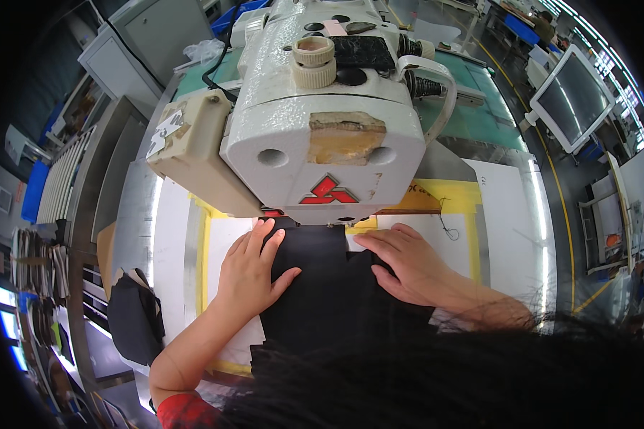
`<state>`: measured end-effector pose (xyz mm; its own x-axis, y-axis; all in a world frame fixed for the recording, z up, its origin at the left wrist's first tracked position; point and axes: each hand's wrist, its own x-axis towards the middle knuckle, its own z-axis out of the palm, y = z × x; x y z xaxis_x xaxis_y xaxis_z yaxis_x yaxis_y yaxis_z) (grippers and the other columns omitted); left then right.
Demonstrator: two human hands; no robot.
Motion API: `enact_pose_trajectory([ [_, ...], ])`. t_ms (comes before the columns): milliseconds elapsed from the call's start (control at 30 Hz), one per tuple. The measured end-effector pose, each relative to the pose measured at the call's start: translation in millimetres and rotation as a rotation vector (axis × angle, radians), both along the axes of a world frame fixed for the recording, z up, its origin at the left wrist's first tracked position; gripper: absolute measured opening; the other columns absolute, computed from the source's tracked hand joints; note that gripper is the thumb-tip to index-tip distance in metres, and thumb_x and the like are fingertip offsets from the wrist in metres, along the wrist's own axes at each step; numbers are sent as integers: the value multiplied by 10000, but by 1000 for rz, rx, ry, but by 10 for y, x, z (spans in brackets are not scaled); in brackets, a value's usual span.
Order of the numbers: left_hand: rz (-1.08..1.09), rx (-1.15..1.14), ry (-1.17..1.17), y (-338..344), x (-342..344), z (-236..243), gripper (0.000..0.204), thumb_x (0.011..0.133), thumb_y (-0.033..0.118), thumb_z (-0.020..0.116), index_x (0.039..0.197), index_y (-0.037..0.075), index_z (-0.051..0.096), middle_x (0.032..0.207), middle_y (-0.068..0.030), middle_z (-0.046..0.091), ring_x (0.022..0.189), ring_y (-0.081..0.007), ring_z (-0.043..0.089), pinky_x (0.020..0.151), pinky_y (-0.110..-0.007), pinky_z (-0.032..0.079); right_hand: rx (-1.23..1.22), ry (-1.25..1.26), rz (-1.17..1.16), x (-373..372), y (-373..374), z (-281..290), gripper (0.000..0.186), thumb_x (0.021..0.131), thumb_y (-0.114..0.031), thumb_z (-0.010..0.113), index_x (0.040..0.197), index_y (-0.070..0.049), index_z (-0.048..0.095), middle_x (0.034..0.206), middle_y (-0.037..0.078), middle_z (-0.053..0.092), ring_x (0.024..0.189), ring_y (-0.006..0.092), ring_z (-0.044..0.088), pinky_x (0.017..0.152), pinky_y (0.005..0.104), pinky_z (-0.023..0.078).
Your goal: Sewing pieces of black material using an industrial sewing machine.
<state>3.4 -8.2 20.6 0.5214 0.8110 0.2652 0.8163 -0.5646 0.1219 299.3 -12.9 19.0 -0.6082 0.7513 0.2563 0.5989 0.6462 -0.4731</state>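
Black fabric (315,286) lies spread under the head of a large white sewing machine (322,136). My left hand (252,268) rests flat on the fabric's left side, fingers stretched toward the machine and thumb apart. On the right, my right hand (408,264) lies with fingers extended along the fabric's edge, near a notch in it. Beneath the cloth is a white plate (447,243) edged with yellow tape (475,239). The needle area is mostly hidden by the machine head, and dark hair covers the lower part of the view.
A bundle of dark cloth (134,318) hangs at the table's left edge. A loose dark thread (449,230) lies right of the machine head. A monitor (574,99) stands at the far right, and a grey cabinet (157,36) at the back left.
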Motion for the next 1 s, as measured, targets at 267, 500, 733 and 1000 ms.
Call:
enact_pose_trajectory([
  [267,-37,69,7,92,353,194,373,836,286,715,1068,8,625,1111,-155,622,1066,-314,605,923,-415,465,13,113,-45,-10,165,-42,200,794,-91,675,994,-90,681,1005,48,625,961,244,605,878,388,464],
  [500,-208,-16,-141,31,792,102,241,844,225,693,985,40,630,908,-76,619,819,-232,624,707,-335,496,336,126,-41,-58,334,-164,148,703,-83,712,848,-105,705,873,31,564,814,213,604,703,373,505],
  [733,-232,-38,-209,-6,791,-46,590,809,385,721,1261,44,556,1191,-122,559,1143,-291,541,966,-413,424,175,116,-165,28,345,-213,254,676,5,716,881,-145,735,875,15,621,724,213,629,633,365,520],
  [1000,-378,39,-194,-114,780,78,694,768,461,733,1298,58,537,1285,-125,527,1186,-278,518,1039,-432,379,473,163,-112,20,406,-86,145,723,-31,697,851,-98,685,868,22,578,796,233,608,657,343,511],
])
